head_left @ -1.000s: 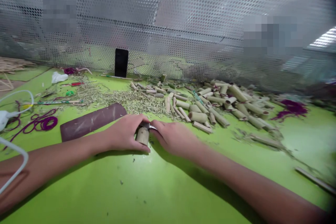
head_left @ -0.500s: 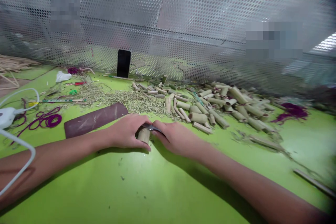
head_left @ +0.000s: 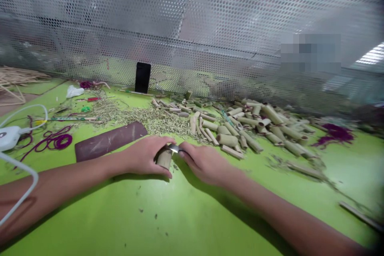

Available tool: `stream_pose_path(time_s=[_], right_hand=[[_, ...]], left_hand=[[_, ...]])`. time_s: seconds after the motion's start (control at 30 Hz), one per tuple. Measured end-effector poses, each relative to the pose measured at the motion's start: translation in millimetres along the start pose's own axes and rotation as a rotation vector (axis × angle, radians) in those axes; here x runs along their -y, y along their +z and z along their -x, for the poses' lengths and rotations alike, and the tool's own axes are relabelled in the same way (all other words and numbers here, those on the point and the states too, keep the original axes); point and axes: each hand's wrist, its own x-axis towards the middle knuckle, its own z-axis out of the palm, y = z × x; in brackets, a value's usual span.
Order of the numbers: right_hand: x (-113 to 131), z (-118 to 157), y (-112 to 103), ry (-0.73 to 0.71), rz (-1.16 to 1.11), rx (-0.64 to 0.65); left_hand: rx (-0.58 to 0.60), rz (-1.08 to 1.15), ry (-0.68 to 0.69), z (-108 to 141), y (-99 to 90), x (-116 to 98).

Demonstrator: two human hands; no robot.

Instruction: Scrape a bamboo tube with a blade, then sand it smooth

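Near the middle of the green table (head_left: pixel 120 216), my left hand (head_left: pixel 147 156) is wrapped round a short bamboo tube (head_left: pixel 164 159), thumb on the near side and fingers over the far side. My right hand (head_left: pixel 205 164) grips the dark handle of a small knife (head_left: pixel 174 148). Its blade points left and meets the upper edge of the tube. Small shavings lie on the table just right of the tube. Behind my left wrist is a dark reddish-brown strip (head_left: pixel 109 140).
Many bamboo pieces (head_left: pixel 270 122) are heaped at the right behind my hands, beside shavings (head_left: pixel 162 121). A phone (head_left: pixel 143 77) leans on the mesh screen (head_left: pixel 180 28). Purple cord (head_left: pixel 61 140) and a white cable (head_left: pixel 28 170) are at the left.
The knife and my right hand have shifted slightly right, so more blade shows. A few more shavings lie by the tube. The whole view has shifted slightly.
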Motion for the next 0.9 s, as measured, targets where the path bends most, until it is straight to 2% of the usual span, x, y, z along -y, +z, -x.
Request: stream_pose_path(time_s=[0.17, 0.3, 0.4, 0.57, 0.73, 0.9], right_hand=[[9, -7, 1, -0.035, 0.075, -0.054], [18, -10, -4, -0.009, 0.124, -0.010], [22, -11, -8, 0.019, 0.123, 0.042], [19, -10, -10, 0.041, 0.103, 0.056], [15, -8, -8, 0.016, 0.046, 0.042], [14, -8, -9, 0.023, 0.027, 0.083]], left_hand=[[-0.005, -0.010, -0.043, -1, 0.2, -5], [-0.015, -0.006, -0.030, -2, -0.5, -6], [-0.023, -0.003, -0.070, -3, -0.6, -6], [-0.015, -0.040, -0.104, -4, -0.4, -6], [-0.002, -0.044, -0.085, -3, -0.9, -6], [-0.002, -0.025, -0.036, -3, -0.9, -3]])
